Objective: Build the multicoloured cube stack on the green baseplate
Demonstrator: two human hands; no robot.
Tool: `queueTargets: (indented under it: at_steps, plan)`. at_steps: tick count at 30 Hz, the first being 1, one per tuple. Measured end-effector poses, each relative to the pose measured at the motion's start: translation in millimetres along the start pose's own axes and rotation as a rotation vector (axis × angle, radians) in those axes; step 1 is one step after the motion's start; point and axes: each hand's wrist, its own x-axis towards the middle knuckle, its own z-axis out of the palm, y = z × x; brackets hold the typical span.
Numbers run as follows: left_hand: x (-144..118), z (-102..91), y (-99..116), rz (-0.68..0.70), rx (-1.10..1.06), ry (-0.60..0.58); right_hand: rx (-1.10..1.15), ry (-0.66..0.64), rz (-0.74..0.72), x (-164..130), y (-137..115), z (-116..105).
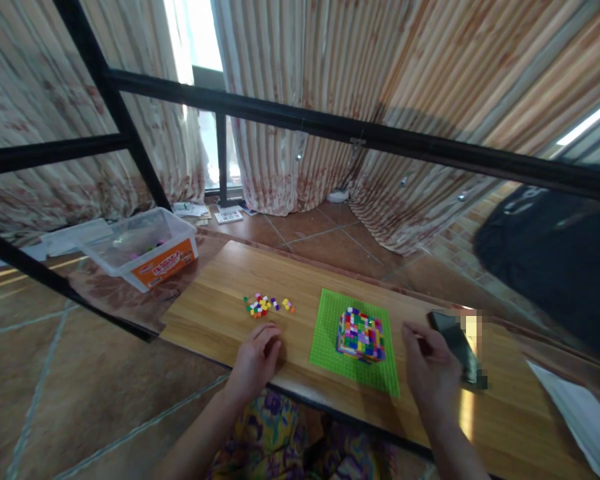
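On the wooden table, a block-shaped build of multicoloured toy bricks [361, 335] stands on a green baseplate [325, 337]. My left hand [260, 353] rests by the table's near edge, left of the baseplate, its fingers curled in. Just beyond it lies a scatter of small loose bricks [260, 306]. To the right of the baseplate is my right hand [433, 363], apart from the build, with thumb and fingers drawn together. Anything inside either hand is hidden or too small to make out.
A dark phone [453, 343] lies beside my right hand. White paper [575, 413] is at the table's right end. On the floor at left stands a clear plastic bin [150, 250] with an orange label. A black metal frame [280, 110] crosses in front of the curtains [310, 60].
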Motion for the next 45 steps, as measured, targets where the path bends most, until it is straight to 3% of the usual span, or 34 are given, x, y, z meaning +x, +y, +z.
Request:
queueTargets:
  at_steps: [4,5,10,13,16,20,23,26,31,37,40,45]
  plan:
    - [0.8,4.6,1.5,-0.005,-0.010,0.020,0.112,-0.432,-0.268,-28.7,-66.7,52.4]
    - [0.6,5.2,1.8,-0.005,-0.015,0.019,0.079,-0.474,-0.294,-35.5,-75.3,68.4]
    - [-0.7,4.3,2.0,-0.012,-0.035,-0.019,-0.203,-0.545,-0.237,-54.8,-83.5,131.9]
    - [-2.2,4.1,2.4,-0.014,-0.057,-0.021,-0.314,-0.585,-0.223,-56.9,-83.2,149.3]
    - [-2.1,2.0,0.4,-0.030,-0.047,0.070,-0.344,-0.583,-0.232,-55.4,-84.7,155.5]
    - [13.2,-9.0,-11.6,-0.066,0.152,0.279,-0.278,-0.591,-0.264,-54.5,-83.4,152.5]
    - [35.8,-14.6,-24.9,-0.121,0.371,0.345,-0.137,-0.606,-0.268,-61.2,-79.8,142.9]
    - [55.4,-9.9,-34.0,-0.091,0.474,0.248,0.059,-0.607,-0.248,-73.6,-75.5,126.6]
    - [71.7,9.4,-31.0,0.026,0.445,0.125,0.243,-0.511,-0.194,-81.6,-66.5,83.5]
    - [83.4,31.8,-16.4,0.148,0.333,-0.042,0.152,-0.296,-0.149,-33.7,-48.1,27.9]
    - [85.0,40.0,-13.6,0.213,0.286,-0.102,0.046,-0.290,-0.174,-1.4,-38.2,18.3]
    - [84.2,39.5,-14.6,0.285,0.213,-0.158,-0.195,-0.463,-0.309,28.0,-29.6,29.8]
